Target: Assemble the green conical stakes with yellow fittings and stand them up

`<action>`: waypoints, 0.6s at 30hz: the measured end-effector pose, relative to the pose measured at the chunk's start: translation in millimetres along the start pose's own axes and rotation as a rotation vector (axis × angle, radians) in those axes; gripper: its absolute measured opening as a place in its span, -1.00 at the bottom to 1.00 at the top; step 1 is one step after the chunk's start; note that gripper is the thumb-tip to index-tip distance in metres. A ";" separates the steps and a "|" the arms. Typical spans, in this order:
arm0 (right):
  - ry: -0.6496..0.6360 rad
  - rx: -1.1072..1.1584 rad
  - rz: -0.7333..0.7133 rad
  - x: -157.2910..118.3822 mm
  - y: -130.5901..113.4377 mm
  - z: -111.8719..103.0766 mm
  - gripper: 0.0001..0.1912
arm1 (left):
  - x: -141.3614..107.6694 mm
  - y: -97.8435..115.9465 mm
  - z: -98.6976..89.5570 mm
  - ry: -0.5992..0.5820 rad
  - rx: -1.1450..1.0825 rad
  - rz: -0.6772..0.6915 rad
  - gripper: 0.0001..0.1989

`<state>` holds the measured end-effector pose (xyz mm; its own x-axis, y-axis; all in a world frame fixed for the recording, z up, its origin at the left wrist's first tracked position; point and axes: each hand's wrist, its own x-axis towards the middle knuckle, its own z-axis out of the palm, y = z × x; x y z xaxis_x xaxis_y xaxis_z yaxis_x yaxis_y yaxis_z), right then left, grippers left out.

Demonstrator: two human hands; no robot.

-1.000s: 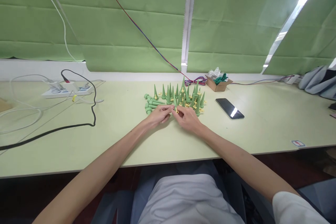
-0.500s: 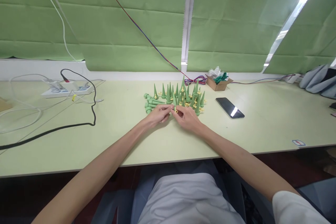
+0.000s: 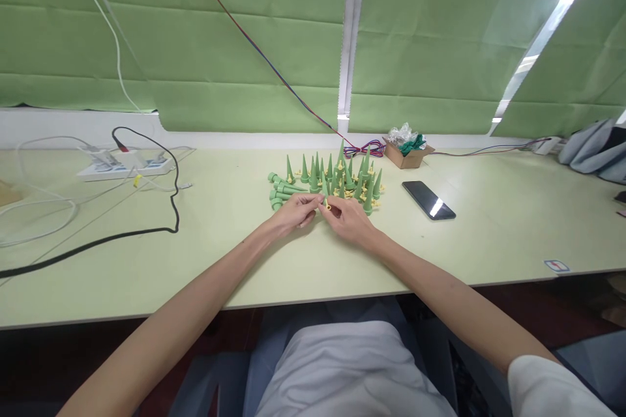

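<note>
My left hand (image 3: 296,212) and my right hand (image 3: 348,217) meet at the front of a cluster of green plastic watering spikes. Both are closed, their fingertips pinched together around one green watering spike (image 3: 325,187) whose tip points up. A small yellow valve (image 3: 328,207) with a ring end pokes out by my right thumb and index finger. The fingers cover the lower part of this spike. Just behind my hands, several upright spikes (image 3: 341,176) stand with yellow valves at their bases. Beside my left hand, several other spikes (image 3: 283,189) lie on their sides.
The pale table (image 3: 220,208) carries a black phone (image 3: 429,200) at right and a small cardboard box (image 3: 408,158) with crumpled plastic behind. A power strip (image 3: 126,170), white cables and a black cable (image 3: 175,205) lie left. Bundled wires (image 3: 366,149) sit at the back.
</note>
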<state>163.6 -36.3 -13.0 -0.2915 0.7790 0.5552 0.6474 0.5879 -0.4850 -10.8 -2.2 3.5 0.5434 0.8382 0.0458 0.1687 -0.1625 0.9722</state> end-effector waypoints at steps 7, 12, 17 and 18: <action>-0.006 0.004 0.007 0.0 1.6 1.3 -0.62 | -1.2 3.0 -0.3 0.000 0.011 0.003 -0.52; -0.033 0.007 0.047 1.3 1.2 3.1 -0.62 | -1.8 8.9 -2.4 0.022 0.078 0.015 -0.57; -0.117 -0.017 0.089 2.6 -0.3 3.9 -0.64 | 1.8 11.5 -5.1 0.106 0.139 0.053 -0.63; -0.134 -0.026 0.102 2.8 -0.4 3.8 -0.65 | 2.6 11.5 -5.8 0.125 0.159 0.055 -0.64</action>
<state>159.8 -33.5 -13.8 -0.3140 0.8573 0.4080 0.6960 0.5001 -0.5152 -12.3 1.1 16.1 0.4511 0.8821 0.1359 0.2743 -0.2819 0.9194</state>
